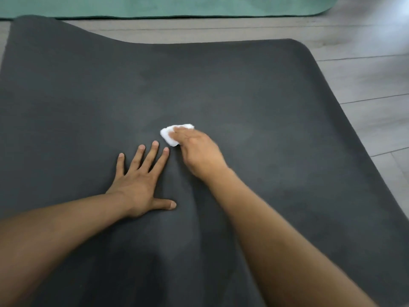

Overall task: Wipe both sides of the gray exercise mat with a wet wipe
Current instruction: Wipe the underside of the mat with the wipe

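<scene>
Gray exercise mat (243, 89) fills most of frame, lying on wood floor (365, 69), far left corner lifted in a wave. Left hand (141, 185) lower centre, flat on mat, fingers spread. Right hand (199, 151) at centre, fingers curled onto folded white wet wipe (169, 135), pressing it to mat; slightly blurred. Green mat (177, 6) along top edge.
</scene>
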Motion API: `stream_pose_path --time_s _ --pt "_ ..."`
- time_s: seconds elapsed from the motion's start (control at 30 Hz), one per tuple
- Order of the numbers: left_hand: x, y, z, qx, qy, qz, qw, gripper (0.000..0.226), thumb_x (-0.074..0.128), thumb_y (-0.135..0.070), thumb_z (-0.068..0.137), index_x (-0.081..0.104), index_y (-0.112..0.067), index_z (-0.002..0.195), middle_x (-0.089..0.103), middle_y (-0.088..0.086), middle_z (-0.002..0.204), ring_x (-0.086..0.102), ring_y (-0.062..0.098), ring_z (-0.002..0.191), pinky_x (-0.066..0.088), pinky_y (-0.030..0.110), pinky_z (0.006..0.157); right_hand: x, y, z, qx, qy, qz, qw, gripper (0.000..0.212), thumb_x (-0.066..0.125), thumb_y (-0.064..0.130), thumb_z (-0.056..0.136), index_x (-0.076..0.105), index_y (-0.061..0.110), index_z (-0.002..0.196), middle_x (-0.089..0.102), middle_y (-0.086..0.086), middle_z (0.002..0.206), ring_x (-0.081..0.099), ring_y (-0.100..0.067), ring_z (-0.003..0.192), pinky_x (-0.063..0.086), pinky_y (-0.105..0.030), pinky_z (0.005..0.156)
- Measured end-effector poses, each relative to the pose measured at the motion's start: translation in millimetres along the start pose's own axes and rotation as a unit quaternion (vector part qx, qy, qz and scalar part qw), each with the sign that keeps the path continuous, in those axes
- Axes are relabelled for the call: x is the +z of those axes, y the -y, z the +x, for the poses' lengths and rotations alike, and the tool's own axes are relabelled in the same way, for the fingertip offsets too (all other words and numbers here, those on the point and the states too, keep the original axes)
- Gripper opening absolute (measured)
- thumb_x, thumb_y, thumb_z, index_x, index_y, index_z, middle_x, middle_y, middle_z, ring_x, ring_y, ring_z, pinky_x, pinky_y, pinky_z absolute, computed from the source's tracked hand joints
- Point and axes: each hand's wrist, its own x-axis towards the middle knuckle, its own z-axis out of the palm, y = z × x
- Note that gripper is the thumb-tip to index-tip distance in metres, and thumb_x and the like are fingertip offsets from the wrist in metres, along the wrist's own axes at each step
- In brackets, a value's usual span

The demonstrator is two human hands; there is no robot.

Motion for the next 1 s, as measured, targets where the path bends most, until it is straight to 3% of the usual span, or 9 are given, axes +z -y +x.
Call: stream_pose_path --time_s 0.1,0.17,0.33,0.47,0.57,0.7,0.87,0.93,1.0 --pt "-3 -1 -1 -0.001 0.004 -0.001 1.000 0.131 0.050 -0.092 0.071 -0.041 -0.037 0.148 -0.046 -0.007 0.158 -0.033 0.025 0.151 -0.013 0.061 0.121 -58 -65 -23 0.151 -0.101 -0.051 0.982 0.037 0.043 0.029 0.094 0.065 0.029 0.124 0.062 0.008 0.131 0.054 -0.011 0.124 0.039 -0.029 0.108" --pt "-5 -6 -5 -0.004 -0.013 0.023 1.000 0.127 0.047 -0.091 0.075 -0.036 -0.033 0.152 -0.040 -0.003 0.161 -0.028 0.027 0.153 -0.008 0.063 0.122 -95 -94 -47 0.262 -0.133 -0.094 0.951 0.038 0.038 0.025 0.089 0.062 0.027 0.118 0.063 0.006 0.127 0.056 -0.020 0.119 0.044 -0.034 0.099" --pt "13 -23 -30 0.040 -0.039 0.081 0.995 0.082 0.030 -0.066 0.101 -0.027 -0.041 0.155 -0.028 -0.004 0.167 -0.017 0.028 0.156 0.004 0.065 0.122 -90 -83 -42 0.288 -0.140 -0.131 0.938 0.035 0.028 -0.005 0.066 0.042 0.014 0.091 0.056 -0.003 0.092 0.048 -0.031 0.087 0.041 -0.038 0.064" --pt "8 -14 -22 0.054 0.040 0.010 0.998 0.083 0.034 -0.062 0.102 -0.032 -0.048 0.150 -0.043 -0.010 0.159 -0.032 0.027 0.151 -0.008 0.067 0.120 -82 -79 -35 0.340 -0.179 -0.112 0.916 0.038 0.025 -0.005 0.070 0.047 0.016 0.092 0.056 -0.005 0.097 0.047 -0.027 0.079 0.033 -0.031 0.059" --pt "9 -14 -21 0.059 0.058 -0.004 0.997 0.105 0.047 -0.077 0.087 -0.036 -0.051 0.146 -0.049 -0.013 0.153 -0.040 0.024 0.146 -0.017 0.067 0.117 -59 -51 -29 0.338 -0.195 -0.062 0.919 0.039 0.033 0.003 0.081 0.059 0.025 0.101 0.060 -0.001 0.115 0.058 -0.026 0.090 0.040 -0.023 0.072" --pt "11 -14 -23 0.058 0.062 0.022 0.996 0.119 0.051 -0.086 0.077 -0.033 -0.046 0.150 -0.050 -0.009 0.153 -0.044 0.025 0.144 -0.017 0.068 0.116 20 28 -24 0.110 -0.096 -0.010 0.989 0.041 0.047 0.005 0.085 0.067 0.016 0.119 0.064 -0.004 0.126 0.057 -0.024 0.119 0.039 -0.028 0.099" --pt "14 -15 -23 0.057 0.039 0.028 0.997 0.116 0.048 -0.087 0.079 -0.040 -0.049 0.144 -0.050 -0.008 0.154 -0.039 0.027 0.147 -0.014 0.068 0.118 -4 12 -23 -0.029 -0.014 -0.055 0.998 0.049 0.039 0.014 0.088 0.061 0.021 0.131 0.059 0.003 0.136 0.050 -0.016 0.128 0.035 -0.025 0.107" --pt "14 -16 -24 0.054 0.037 0.027 0.998 0.118 0.050 -0.087 0.078 -0.041 -0.049 0.144 -0.050 -0.009 0.153 -0.038 0.027 0.148 -0.014 0.067 0.118 -41 -32 -35 0.051 -0.072 -0.090 0.992 0.045 0.039 0.018 0.090 0.063 0.027 0.128 0.060 0.007 0.134 0.051 -0.013 0.126 0.034 -0.017 0.105" --pt "15 -17 -23 0.048 0.037 0.022 0.998 0.119 0.051 -0.086 0.079 -0.041 -0.048 0.144 -0.050 -0.009 0.154 -0.037 0.027 0.148 -0.014 0.067 0.118 -81 -73 -51 0.215 -0.135 -0.104 0.962 0.042 0.044 0.013 0.087 0.066 0.033 0.117 0.066 0.008 0.122 0.055 -0.018 0.120 0.039 -0.016 0.095"
